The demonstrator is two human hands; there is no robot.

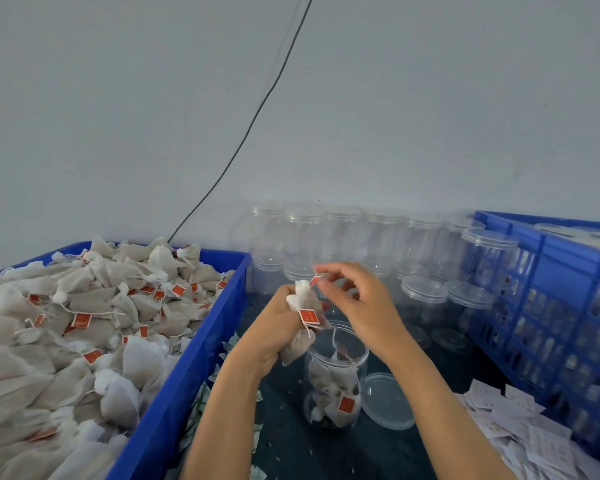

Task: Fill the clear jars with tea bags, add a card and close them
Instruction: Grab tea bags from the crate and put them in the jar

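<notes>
Above the open clear jar (pixel 334 377), partly filled, the left hand (pixel 274 327) clenches a bunch of tea bags (pixel 303 317); the right hand (pixel 355 306) pinches one red tag (pixel 315 280). Advise freeing tangled strings first, then dropping bags singly through the mouth. Lid (pixel 388 400) lies beside the jar.

The left hand (pixel 274 327) grips a bunch of tea bags (pixel 300 327) above an open clear jar (pixel 333 379) that stands on the dark desk (pixel 291 445) and is partly filled with bags. The right hand (pixel 354 299) pinches a red tag (pixel 315 280) at its fingers (pixel 326 270). A loose lid (pixel 388 400) lies just right of the jar. A blue bin (pixel 194 368) of tea bags sits left; lidded jars (pixel 361 237) line the wall; cards (pixel 520 431) lie beside a blue crate (pixel 551 289).
</notes>
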